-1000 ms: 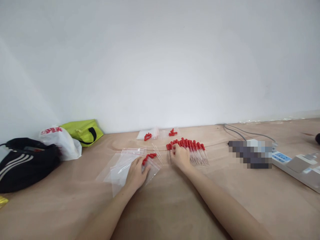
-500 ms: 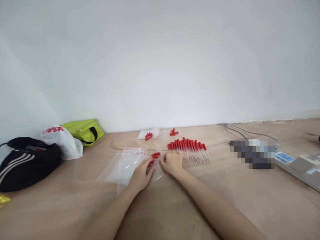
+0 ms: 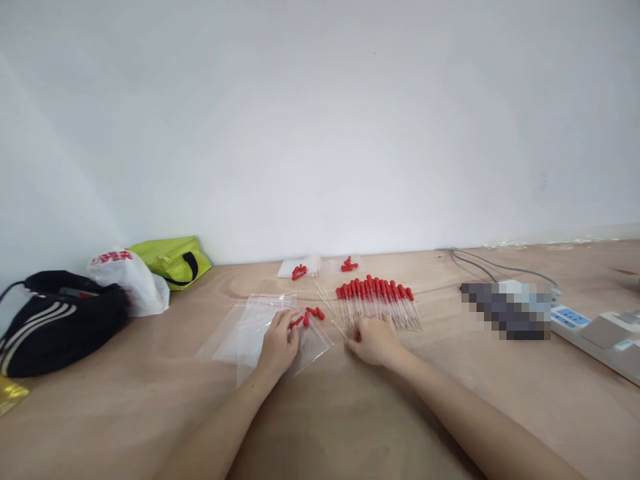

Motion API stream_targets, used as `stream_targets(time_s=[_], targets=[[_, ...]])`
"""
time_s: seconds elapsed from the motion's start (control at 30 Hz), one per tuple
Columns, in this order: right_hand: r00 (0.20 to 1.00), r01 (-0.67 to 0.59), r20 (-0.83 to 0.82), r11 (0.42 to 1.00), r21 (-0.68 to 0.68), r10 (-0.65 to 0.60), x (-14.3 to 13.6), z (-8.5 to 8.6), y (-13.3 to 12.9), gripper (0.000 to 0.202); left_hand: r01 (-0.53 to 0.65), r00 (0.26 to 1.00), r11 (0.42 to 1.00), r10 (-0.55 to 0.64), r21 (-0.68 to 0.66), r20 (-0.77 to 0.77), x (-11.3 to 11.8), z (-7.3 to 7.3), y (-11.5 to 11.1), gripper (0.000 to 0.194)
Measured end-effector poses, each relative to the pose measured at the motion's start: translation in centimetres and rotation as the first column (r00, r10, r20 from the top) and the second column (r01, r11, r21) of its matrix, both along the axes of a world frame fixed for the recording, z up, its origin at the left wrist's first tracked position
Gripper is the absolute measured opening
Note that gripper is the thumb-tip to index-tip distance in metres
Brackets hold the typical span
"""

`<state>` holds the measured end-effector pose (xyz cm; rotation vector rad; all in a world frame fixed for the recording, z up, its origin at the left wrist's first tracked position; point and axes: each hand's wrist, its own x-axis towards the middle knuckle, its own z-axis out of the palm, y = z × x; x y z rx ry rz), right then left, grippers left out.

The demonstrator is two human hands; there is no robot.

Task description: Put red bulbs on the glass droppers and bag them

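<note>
My left hand [image 3: 278, 343] is over the clear zip bags [image 3: 250, 333], its fingers closed around a red rubber dropper bulb [image 3: 296, 322]. Beside the fingertips, several loose red bulbs [image 3: 315, 312] lie on a bag. A thin clear glass tube [image 3: 338, 329] sticks out to the left from my right hand [image 3: 376, 340], pinched between thumb and fingers. Just beyond that hand lies a row of droppers [image 3: 375, 293] with red bulbs pointing away and clear tips toward me. A few bare tubes [image 3: 325, 297] rest left of the row.
Near the wall are two small clear bags [image 3: 295, 268] with more red bulbs [image 3: 349, 265]. At the left sit a black bag [image 3: 65, 327], a white plastic bag [image 3: 130, 283] and a lime-green bag [image 3: 175, 260]. A power strip [image 3: 570, 317] with cables is on the right.
My right hand has moved right, away from the loose bulbs, with a glass tube in its fingers. The left hand has shifted slightly left, and the loose bulbs lie differently.
</note>
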<state>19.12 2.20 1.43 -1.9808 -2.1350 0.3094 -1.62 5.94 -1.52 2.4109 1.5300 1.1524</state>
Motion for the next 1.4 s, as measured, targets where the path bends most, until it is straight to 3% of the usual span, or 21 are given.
stream_targets(time_s=[0.07,0.13,0.23,0.33,0.43,0.57,0.77,0.9,1.13,1.4], targets=[[0.997,0.011,-0.071,0.999,0.05,-0.007,0.6,-0.3,-0.7,0.019,-0.019,1.0,0.996,0.017,0.082,0.022,0.6,0.6,-0.7,0.03],[0.99,0.025,-0.143,0.99,0.139,-0.005,0.9,-0.9,-1.2,0.022,0.058,0.998,0.989,-0.059,0.137,0.005,1.5,1.3,-1.7,0.03],[0.984,0.015,-0.177,0.975,0.221,0.025,0.9,-2.0,-1.6,0.016,0.315,0.945,0.948,-0.311,0.032,-0.105,2.8,1.7,-3.6,0.035],[0.989,0.002,-0.14,0.961,0.278,0.038,1.4,-3.2,-2.0,0.012,0.408,0.901,0.907,-0.418,-0.104,-0.116,3.5,1.1,-4.8,0.038],[0.991,0.006,-0.128,0.937,0.349,0.041,2.6,-4.1,-2.8,0.014,0.367,0.922,0.919,-0.38,-0.143,-0.073,3.7,0.4,-4.8,0.027],[0.962,0.034,-0.261,0.922,0.386,0.074,3.9,-4.8,-3.5,0.017,0.326,0.941,0.932,-0.337,-0.16,-0.044,4.0,0.2,-4.5,0.016],[0.832,-0.054,-0.482,0.905,0.422,0.274,3.6,-4.3,-3.6,0.019,0.32,0.946,0.94,-0.323,-0.123,-0.013,4.1,0.8,-4.9,0.016],[0.819,-0.158,-0.443,0.884,0.44,0.366,3.2,-3.7,-4.1,0.025,0.283,0.957,0.953,-0.288,-0.112,-0.032,3.8,0.7,-4.9,0.016],[0.841,-0.231,-0.371,0.882,0.411,0.393,3.2,-3.5,-4.1,0.028,0.273,0.959,0.953,-0.28,-0.132,-0.036,3.7,0.6,-4.8,0.019],[0.826,-0.298,-0.356,0.874,0.383,0.438,3.4,-3.6,-3.9,0.025,0.361,0.932,0.927,-0.364,-0.103,-0.003,3.5,1.0,-4.9,0.025]])
